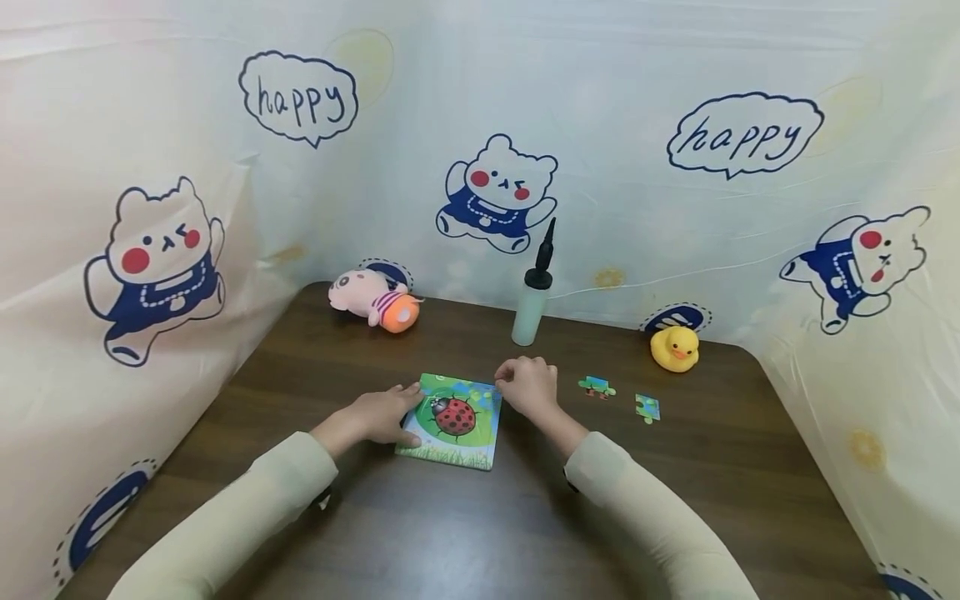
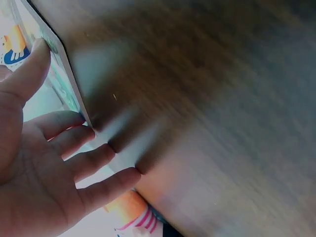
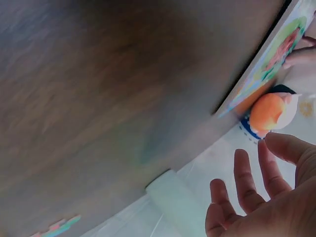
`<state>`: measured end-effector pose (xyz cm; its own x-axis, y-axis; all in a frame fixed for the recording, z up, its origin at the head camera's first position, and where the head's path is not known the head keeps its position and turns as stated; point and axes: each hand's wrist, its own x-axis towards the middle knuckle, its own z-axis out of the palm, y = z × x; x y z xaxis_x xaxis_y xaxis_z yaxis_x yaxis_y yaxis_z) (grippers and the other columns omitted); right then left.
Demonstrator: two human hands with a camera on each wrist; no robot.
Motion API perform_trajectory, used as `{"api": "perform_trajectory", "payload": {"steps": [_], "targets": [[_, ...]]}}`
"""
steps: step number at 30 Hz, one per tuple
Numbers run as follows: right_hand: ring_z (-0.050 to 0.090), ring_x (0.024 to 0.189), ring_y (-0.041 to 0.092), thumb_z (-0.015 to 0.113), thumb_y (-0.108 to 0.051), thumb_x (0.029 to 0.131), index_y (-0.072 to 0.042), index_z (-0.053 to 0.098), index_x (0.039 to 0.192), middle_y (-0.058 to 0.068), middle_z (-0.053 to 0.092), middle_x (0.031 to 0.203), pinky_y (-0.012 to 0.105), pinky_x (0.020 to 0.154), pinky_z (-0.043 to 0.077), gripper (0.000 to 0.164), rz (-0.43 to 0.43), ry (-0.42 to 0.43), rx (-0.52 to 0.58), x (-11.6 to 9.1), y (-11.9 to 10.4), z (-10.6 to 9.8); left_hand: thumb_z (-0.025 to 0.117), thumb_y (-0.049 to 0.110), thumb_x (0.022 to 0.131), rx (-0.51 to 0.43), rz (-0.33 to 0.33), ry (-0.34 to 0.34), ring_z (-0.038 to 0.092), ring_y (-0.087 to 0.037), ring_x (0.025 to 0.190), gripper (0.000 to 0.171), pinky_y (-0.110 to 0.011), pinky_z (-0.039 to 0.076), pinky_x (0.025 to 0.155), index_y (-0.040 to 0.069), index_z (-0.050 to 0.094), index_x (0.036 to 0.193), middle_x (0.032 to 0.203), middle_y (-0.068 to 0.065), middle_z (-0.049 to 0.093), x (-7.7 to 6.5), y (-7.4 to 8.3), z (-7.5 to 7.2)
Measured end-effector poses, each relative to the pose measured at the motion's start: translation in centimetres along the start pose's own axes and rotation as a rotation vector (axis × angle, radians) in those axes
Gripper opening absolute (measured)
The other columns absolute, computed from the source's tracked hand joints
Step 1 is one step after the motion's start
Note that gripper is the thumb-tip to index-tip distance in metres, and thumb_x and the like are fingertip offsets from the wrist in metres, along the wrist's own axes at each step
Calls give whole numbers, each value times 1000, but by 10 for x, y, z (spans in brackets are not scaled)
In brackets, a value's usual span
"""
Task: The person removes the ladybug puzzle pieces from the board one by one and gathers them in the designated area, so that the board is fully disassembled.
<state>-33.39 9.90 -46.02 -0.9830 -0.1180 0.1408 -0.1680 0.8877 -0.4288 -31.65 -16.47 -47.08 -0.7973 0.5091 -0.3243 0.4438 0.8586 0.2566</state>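
A square ladybug jigsaw puzzle (image 1: 480,446) lies flat on the table, with green grass along its near side. My left hand (image 1: 381,414) rests at its left side, thumb near the lower left and fingertips by the upper-left corner. In the left wrist view those fingers are spread and nearly straight along the board's edge (image 2: 64,61). By the upper-right corner is my right hand (image 1: 529,387), its fingers loosely bent. The right wrist view shows its thumb tip close to the index fingertip, with nothing visible between. Two loose jigsaw pieces (image 1: 597,386) (image 1: 647,407) lie to the right.
Behind the puzzle stands a pale green hand pump (image 1: 530,315) with a black top. A pink and orange plush toy (image 1: 375,300) lies at the back left, and a yellow rubber duck (image 1: 675,348) sits at the back right. A printed curtain (image 1: 600,75) surrounds the wooden table (image 1: 450,542).
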Motion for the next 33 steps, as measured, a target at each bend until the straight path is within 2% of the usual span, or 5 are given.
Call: {"api": "perform_trajectory", "payload": {"steps": [5, 11, 19, 24, 33], "targets": [[52, 96, 26, 69, -27, 86, -23, 75, 89, -2, 65, 93, 43, 80, 35, 8, -28, -70, -60, 10, -21, 8, 67, 54, 79, 30, -14, 23, 25, -33, 140, 86, -57, 32, 102, 11, 34, 147, 155, -8, 24, 1, -2, -3], [49, 110, 30, 66, -29, 88, -25, 75, 95, 1, 63, 101, 44, 85, 37, 12, -74, -178, -133, 12, -40, 24, 69, 50, 79, 32, 25, 50, 15, -32, 143, 85, -59, 24, 106, 8, 35, 145, 153, -11, 27, -4, -1, 4], [38, 129, 31, 66, -35, 87, -27, 74, 94, 5, 57, 126, 45, 94, 37, 13, -103, -287, -187, 11, -45, 38, 70, 48, 79, 26, 44, 78, 16, -33, 143, 84, -60, 23, 106, 6, 38, 144, 152, -12, 29, -5, 1, 8], [33, 134, 32, 66, -38, 87, -26, 73, 102, 5, 56, 128, 47, 98, 35, 21, -106, -327, -173, 14, -48, 37, 69, 50, 79, 33, 38, 88, 17, -33, 142, 85, -60, 25, 105, 7, 37, 144, 152, -12, 30, -4, 1, 5], [25, 138, 34, 67, -35, 86, -24, 74, 103, 3, 56, 130, 52, 104, 30, 21, -115, -373, -136, 17, -52, 39, 70, 49, 78, 10, 34, 83, 19, -34, 142, 84, -61, 25, 105, 6, 39, 143, 151, -13, 31, -4, 2, 3]]}}
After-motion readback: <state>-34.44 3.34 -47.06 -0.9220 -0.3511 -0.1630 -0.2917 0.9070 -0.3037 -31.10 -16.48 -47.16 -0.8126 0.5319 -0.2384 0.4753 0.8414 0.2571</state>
